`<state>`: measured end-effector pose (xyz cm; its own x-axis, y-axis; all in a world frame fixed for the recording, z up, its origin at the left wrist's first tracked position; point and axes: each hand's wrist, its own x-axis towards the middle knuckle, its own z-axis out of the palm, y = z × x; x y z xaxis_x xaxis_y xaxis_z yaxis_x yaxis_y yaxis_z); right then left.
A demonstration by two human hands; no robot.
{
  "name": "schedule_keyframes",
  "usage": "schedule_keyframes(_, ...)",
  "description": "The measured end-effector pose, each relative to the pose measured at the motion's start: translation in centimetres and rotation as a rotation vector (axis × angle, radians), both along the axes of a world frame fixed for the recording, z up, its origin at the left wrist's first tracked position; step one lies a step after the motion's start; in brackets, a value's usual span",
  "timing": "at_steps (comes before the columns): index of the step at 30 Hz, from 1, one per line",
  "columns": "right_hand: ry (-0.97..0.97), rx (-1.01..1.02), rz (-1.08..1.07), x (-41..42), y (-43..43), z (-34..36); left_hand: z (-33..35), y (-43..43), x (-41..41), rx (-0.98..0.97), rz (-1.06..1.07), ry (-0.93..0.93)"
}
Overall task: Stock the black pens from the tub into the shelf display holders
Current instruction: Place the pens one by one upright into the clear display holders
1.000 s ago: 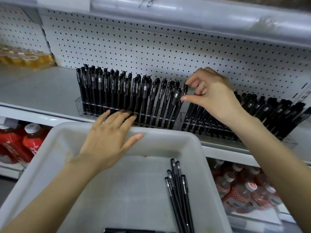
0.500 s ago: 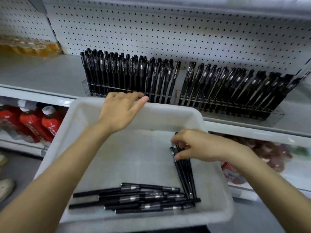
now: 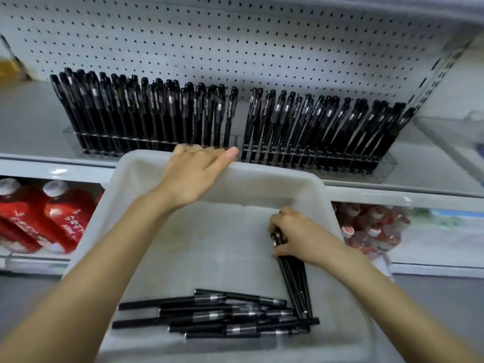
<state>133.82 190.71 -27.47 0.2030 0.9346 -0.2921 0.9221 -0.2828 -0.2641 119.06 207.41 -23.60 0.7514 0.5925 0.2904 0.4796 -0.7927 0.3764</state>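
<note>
Right hand (image 3: 301, 237) fingers curl around tub (image 3: 262, 179) pens (image 3: 293, 279)

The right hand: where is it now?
In the head view, the right hand is inside the tub, near its right wall, gripping the far ends of a few pens.

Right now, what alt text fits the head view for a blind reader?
The right hand grips black pens inside a white tub; the left hand holds its far rim. Behind, the shelf holders look nearly full.

One tub (image 3: 262, 176); two display holders (image 3: 72, 142); two hands (image 3: 193, 176).
</note>
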Motion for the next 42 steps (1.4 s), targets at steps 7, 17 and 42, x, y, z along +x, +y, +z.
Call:
schedule_keyframes(7,0.029,-0.01,-0.086,0.9,-1.2,-0.1,-0.3,-0.6,1.7,-0.032,-0.067,-0.052)
schedule_keyframes(17,0.111,0.069,-0.078,1.3,-2.3,1.6,-0.9,-0.9,1.4,0.011,-0.089,-0.055)
schedule_keyframes(42,0.786,1.076,-0.24,2.2,3.8,14.1,0.6,-0.7,-1.7,0.366,-0.126,0.269)
